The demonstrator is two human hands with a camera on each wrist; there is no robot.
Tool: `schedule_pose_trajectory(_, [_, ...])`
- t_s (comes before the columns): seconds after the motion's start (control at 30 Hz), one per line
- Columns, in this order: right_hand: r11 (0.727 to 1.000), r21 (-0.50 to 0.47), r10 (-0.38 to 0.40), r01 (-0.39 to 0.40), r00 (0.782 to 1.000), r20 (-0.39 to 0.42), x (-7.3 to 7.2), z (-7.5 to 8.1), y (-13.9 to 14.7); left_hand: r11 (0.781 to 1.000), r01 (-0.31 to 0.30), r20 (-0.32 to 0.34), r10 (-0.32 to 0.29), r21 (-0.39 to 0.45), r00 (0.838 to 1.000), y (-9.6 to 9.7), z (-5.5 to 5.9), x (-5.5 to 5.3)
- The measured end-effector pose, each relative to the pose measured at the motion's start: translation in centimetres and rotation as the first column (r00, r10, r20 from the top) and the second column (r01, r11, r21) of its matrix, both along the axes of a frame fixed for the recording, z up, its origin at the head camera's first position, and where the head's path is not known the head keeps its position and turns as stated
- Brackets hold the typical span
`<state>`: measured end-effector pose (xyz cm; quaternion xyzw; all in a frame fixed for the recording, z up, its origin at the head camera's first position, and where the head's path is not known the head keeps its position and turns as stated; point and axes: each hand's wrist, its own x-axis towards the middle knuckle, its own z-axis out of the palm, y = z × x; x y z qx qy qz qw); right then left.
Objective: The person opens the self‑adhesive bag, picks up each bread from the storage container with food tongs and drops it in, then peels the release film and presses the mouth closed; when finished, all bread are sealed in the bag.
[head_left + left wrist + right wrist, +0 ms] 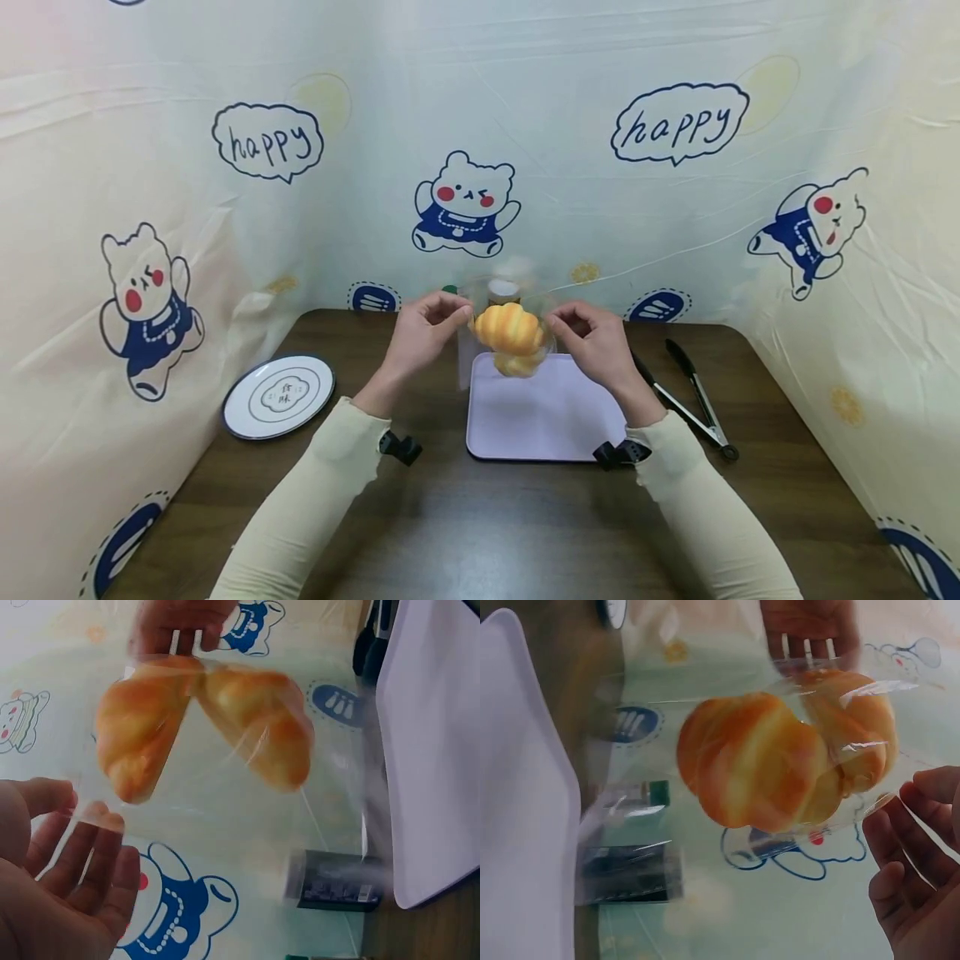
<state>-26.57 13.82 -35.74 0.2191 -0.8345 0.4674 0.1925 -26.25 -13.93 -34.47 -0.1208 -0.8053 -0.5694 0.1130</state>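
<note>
In the head view, my left hand and right hand are raised over the far part of the lavender tray. Between them hangs a clear plastic bag with bread rolls inside. Thumb and fingertips of each hand pinch one side of the bag's edge. Two golden, ridged croissant-shaped rolls show through the film in the left wrist view, one roll beside the other roll. The bag is off the tray, and its outline is hard to see.
A white plate with a dark rim lies at the left. Black-and-silver tongs lie to the right of the tray. Behind the bag stand a dark jar and a green-capped container. A printed curtain surrounds the wooden table.
</note>
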Motion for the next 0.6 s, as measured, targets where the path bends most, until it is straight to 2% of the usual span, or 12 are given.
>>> schedule_pose_trajectory(0.1, [1.0,-0.011,-0.004,0.004,1.0,-0.011,0.1,0.4,0.2,1.0,-0.015,0.007,0.015,-0.009,1.0,-0.2,-0.3,-0.1])
schedule_pose_trajectory(0.2, [0.998,-0.021,-0.053,0.052,0.998,-0.027,0.2,0.7,0.6,1.0,-0.03,0.013,0.03,-0.011,0.999,-0.3,-0.5,-0.1])
schedule_pose_trajectory(0.3, [0.996,-0.017,-0.085,0.085,0.996,-0.024,0.2,0.9,0.8,1.0,-0.012,-0.009,0.012,-0.018,1.0,-0.1,-0.5,-0.1])
schedule_pose_trajectory(0.5, [0.999,0.047,0.013,-0.015,1.0,0.025,0.4,1.2,0.6,0.998,0.047,-0.051,-0.049,-0.041,0.997,0.7,-0.5,-0.1])
schedule_pose_trajectory(0.6, [0.997,0.078,-0.001,-0.001,1.0,0.023,0.3,1.3,0.6,0.998,0.031,-0.031,-0.033,-0.046,0.999,0.7,-0.6,0.0])
